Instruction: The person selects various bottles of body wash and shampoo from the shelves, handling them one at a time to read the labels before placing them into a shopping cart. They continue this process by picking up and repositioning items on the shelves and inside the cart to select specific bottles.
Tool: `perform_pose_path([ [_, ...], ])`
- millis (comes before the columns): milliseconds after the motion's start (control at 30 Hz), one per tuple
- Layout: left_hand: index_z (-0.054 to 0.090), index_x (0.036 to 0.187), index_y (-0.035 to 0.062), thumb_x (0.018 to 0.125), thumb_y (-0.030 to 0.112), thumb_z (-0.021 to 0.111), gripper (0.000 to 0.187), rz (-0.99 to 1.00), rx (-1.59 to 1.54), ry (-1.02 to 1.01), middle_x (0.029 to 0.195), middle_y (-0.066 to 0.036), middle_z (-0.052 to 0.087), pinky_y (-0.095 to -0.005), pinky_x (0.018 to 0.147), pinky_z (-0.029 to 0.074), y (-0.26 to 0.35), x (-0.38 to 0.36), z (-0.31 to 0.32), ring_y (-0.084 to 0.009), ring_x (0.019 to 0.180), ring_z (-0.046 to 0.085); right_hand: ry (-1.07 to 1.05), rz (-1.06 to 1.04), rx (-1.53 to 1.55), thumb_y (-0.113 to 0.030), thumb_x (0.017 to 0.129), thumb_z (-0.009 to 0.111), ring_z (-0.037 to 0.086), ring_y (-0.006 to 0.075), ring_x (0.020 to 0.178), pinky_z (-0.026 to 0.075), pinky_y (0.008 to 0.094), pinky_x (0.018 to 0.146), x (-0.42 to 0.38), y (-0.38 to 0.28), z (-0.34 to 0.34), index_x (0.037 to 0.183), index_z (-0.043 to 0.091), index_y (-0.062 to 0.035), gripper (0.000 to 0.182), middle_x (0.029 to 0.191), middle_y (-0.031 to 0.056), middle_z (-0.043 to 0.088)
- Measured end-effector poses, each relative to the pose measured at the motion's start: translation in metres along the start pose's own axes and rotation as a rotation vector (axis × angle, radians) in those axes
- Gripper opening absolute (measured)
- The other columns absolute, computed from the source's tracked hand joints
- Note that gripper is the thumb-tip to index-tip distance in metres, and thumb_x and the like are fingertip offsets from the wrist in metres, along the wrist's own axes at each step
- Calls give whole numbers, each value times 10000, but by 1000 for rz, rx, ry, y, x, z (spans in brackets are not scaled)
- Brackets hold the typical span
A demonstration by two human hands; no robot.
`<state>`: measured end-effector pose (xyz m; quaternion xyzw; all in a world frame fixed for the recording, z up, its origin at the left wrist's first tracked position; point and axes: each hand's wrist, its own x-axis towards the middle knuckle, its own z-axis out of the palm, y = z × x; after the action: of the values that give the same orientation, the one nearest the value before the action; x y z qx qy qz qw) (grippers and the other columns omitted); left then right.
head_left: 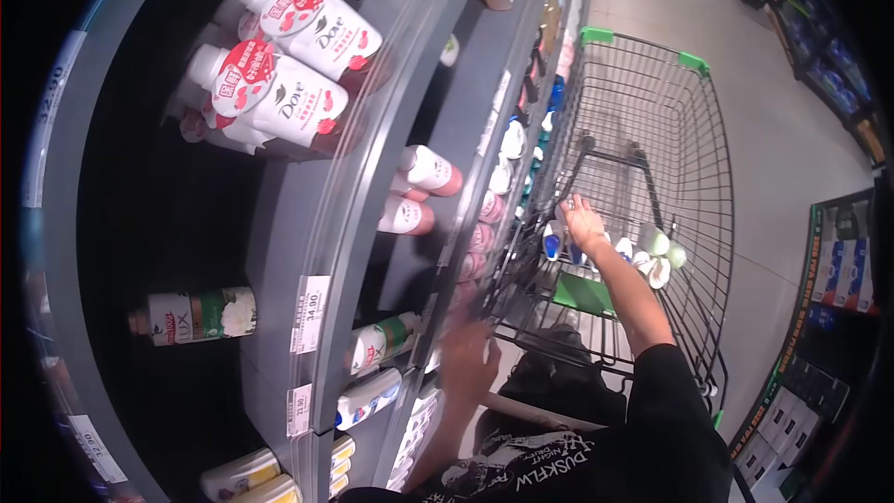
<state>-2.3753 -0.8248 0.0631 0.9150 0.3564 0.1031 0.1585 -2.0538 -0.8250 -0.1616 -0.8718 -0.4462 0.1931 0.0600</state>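
My right hand (584, 223) reaches into the wire shopping cart (717, 224), its fingers stretched forward and slightly apart. Just below it lies a white bottle with a blue label (552, 244). Several more bottles lie in the cart, among them pale green ones (657, 241) to the right of my forearm. My left hand (468, 360) is smeared by motion beside the shelf edge, left of the cart's handle (540, 410). Its fingers cannot be made out, nor whether anything is in them.
Along the left stands a grey shelf unit (289, 214) with Dove bottles (303, 112), pink-and-white bottles (433, 170) and a Lux bottle (202, 315). Price tags (310, 314) line its edges. Display stands with boxes (843, 275) are across the tiled aisle (764, 177) on the right.
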Motion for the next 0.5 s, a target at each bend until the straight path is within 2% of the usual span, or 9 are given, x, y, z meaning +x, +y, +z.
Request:
perform_pose_path([
  [67,681,1004,66,767,90,719,241,25,31,46,1064,-105,689,-448,1011,458,-3,2,3,-358,1128,612,-47,-123,-207,-91,860,621,412,313,1381,485,459,1028,20,-8,19,1263,562,-135,410,1493,128,380],
  [100,682,992,63,771,88,715,224,14,28,39,1065,-106,690,-444,1004,466,-1,4,1,-350,1136,609,-93,-146,-253,-119,886,598,393,319,1397,466,458,1049,24,-9,20,1271,583,-146,386,1492,131,388],
  [267,683,1006,71,802,123,690,211,-64,14,11,1090,-89,673,-437,982,474,-1,6,2,-325,1163,588,-192,-76,-83,-132,876,610,527,328,1259,549,457,933,46,8,45,1165,683,-136,298,1357,103,524],
  [367,681,1018,76,817,130,676,208,-69,1,0,1110,-80,660,-444,980,470,0,8,2,-322,1170,578,0,-130,-89,-111,842,628,604,338,1144,576,441,869,53,29,63,1105,707,-114,275,1224,128,595],
  [400,681,1021,76,819,129,675,209,-67,-3,-4,1115,-79,658,-446,981,470,0,9,1,-322,1170,577,-25,-81,-6,-108,824,637,628,356,1092,536,454,939,48,27,48,1091,714,-121,279,1162,141,623],
  [500,683,1029,80,824,133,676,213,-70,-3,-1,1119,-82,658,-450,993,460,0,8,2,-322,1179,571,-54,28,82,-147,764,692,605,412,1120,437,455,1065,41,34,22,1097,675,-134,334,1223,190,585],
])
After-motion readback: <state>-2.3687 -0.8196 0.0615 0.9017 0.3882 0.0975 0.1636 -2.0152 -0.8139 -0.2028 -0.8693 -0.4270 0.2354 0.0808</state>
